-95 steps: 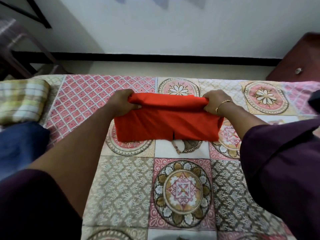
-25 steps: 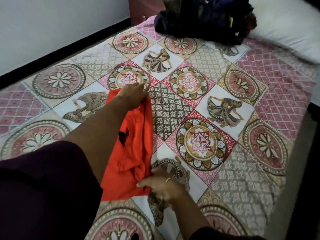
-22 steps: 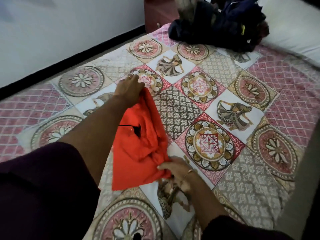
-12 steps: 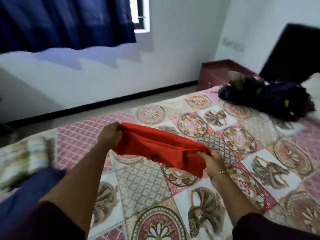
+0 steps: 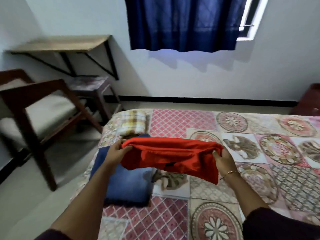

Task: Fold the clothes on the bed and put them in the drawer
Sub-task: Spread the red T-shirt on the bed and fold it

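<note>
red-orange folded cloth garment (image 5: 173, 156) hangs in the air above the bed covered in a pink and beige patchwork-print sheet (image 5: 207, 196), stretched between both hands. the left hand (image 5: 117, 151) grips the garment's left end, fingers curled round the bunched fabric. the right hand (image 5: 223, 159) grips the right end in the same way, thumb on top; a thin gold bangle (image 5: 229, 172) sits on that wrist. the lower edge of the garment sags, lowest near the right hand.

taking the garment as the landmark: directly below its left half, a folded blue denim piece (image 5: 126, 184) lies on the sheet near the bed's left edge. just beyond the garment's left end, a folded yellow and white checked cloth (image 5: 133, 124) lies at the bed's far corner. further left of the garment, off the bed, stands a dark wooden armchair with a pale seat (image 5: 39, 108), with a small dark stool (image 5: 93, 89) beyond it under a wall-mounted wooden shelf (image 5: 65, 44). high above the garment, a dark blue curtain (image 5: 181, 23) hangs on the white wall.
</note>
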`<action>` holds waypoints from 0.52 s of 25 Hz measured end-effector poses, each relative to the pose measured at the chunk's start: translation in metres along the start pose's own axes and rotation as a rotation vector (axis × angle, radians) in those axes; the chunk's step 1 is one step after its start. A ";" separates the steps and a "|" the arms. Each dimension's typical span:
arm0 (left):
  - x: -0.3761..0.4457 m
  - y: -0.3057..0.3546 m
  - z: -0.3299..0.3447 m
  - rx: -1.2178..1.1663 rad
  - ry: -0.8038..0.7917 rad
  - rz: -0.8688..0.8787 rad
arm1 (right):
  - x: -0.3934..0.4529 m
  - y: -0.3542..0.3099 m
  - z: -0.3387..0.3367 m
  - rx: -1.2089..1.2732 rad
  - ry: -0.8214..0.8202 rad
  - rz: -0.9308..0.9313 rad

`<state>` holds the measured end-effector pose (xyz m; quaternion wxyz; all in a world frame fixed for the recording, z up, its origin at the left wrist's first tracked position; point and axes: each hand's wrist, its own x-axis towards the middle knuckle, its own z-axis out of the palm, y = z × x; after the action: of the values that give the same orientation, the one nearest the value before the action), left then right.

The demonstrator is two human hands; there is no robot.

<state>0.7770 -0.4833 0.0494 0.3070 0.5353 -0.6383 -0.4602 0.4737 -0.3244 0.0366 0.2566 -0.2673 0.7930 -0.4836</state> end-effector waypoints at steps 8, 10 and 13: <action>-0.110 -0.117 -0.116 0.060 0.393 -0.193 | -0.097 0.026 0.124 -0.169 -0.395 -0.021; -0.135 -0.140 -0.138 0.212 0.431 -0.259 | -0.120 0.047 0.145 -0.259 -0.510 0.017; -0.142 -0.190 -0.164 0.504 0.256 -0.481 | -0.149 0.073 0.174 -0.437 -0.603 0.071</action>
<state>1.0320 -0.3893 -0.0463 0.1260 0.7819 -0.5440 -0.2770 0.6847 -0.3058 -0.0776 0.4323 -0.4184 0.7750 -0.1934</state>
